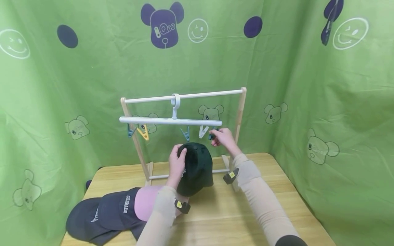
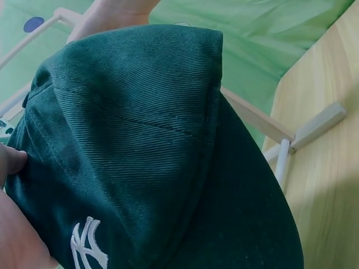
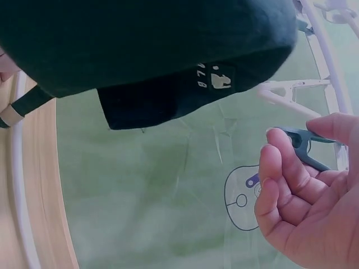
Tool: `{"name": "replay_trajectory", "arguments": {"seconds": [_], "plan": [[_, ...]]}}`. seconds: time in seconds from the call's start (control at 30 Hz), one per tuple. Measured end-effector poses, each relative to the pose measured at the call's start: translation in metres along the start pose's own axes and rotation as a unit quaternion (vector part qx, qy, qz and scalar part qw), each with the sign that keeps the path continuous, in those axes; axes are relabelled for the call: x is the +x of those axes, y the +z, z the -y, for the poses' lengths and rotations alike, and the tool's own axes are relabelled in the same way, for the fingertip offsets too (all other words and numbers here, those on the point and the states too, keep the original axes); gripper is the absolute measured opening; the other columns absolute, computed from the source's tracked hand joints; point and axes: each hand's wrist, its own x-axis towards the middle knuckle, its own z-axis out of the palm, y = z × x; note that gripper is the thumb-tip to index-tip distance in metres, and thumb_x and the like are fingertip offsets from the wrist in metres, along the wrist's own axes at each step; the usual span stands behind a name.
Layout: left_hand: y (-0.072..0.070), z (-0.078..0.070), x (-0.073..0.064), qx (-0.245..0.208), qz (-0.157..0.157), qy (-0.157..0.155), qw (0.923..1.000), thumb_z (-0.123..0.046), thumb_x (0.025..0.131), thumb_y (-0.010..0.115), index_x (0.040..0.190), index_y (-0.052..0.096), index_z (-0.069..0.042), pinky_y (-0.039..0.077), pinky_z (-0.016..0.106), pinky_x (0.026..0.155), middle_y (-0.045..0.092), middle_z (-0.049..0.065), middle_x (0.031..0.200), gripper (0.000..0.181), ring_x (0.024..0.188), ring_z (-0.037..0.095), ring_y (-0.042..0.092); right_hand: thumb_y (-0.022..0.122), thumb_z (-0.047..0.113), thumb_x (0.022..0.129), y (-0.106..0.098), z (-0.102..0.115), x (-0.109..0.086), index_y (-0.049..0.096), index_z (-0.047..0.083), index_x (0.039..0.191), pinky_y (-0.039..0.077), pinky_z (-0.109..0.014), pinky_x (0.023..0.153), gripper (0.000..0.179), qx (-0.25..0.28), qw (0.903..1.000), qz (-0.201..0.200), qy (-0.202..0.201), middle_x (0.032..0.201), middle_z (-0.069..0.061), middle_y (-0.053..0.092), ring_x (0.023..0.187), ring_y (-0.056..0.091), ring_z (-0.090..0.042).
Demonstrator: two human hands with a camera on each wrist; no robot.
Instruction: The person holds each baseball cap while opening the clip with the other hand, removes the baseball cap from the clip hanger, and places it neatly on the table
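Observation:
My left hand (image 1: 176,165) grips a dark green baseball cap (image 1: 197,167) by its side, thumb on the outside, and holds it up under the hanger. A white logo (image 2: 88,244) shows on the cap's front in the left wrist view. My right hand (image 1: 225,139) pinches a dark teal clip (image 3: 303,147) at the right end of the white clip hanger (image 1: 147,120). Left of that clip hang a white clip (image 1: 202,132), a blue-grey clip (image 1: 186,134), a yellow clip (image 1: 143,132) and another blue-grey clip (image 1: 130,131). The cap is below the clips, apart from the pinched one.
The hanger hooks over the top bar (image 1: 209,94) of a wood-and-white rack standing on the wooden table (image 1: 261,205). At front left lie overlapping caps: dark navy caps (image 1: 114,208) and a pink cap (image 1: 146,201), partly behind my left forearm. Green printed curtains (image 1: 307,85) surround the table.

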Motion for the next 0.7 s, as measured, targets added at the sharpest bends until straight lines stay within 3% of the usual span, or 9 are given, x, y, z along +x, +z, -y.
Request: {"name": "replay_trajectory", "arguments": {"seconds": [0.5,0.7], "plan": [[-0.0015,-0.0033,-0.0064,0.041,0.033,0.012,0.9985,-0.012,0.094,0.061,0.106,0.066,-0.005,0.048,0.046,0.099,0.069,0.015,0.11,0.015,0.106,0.031,0.062,0.06,0.029,0.094,-0.0068,-0.0016,-0.005,0.06,-0.006,0.104,0.059,-0.028,0.061,0.037,-0.005,0.9999,-0.011,0.004,0.056,0.002,0.063,0.05,0.061,-0.008],[-0.0011,0.0018,-0.009,0.075,0.067,0.015,0.9949,-0.013,0.095,0.06,0.106,0.066,-0.008,0.049,0.045,0.097,0.07,0.013,0.11,0.014,0.105,0.029,0.063,0.06,0.03,0.094,-0.0099,-0.0031,-0.0074,0.061,-0.007,0.104,0.058,-0.026,0.06,0.038,-0.008,0.9999,-0.011,0.0,0.056,0.004,0.062,0.05,0.06,-0.007]]}}
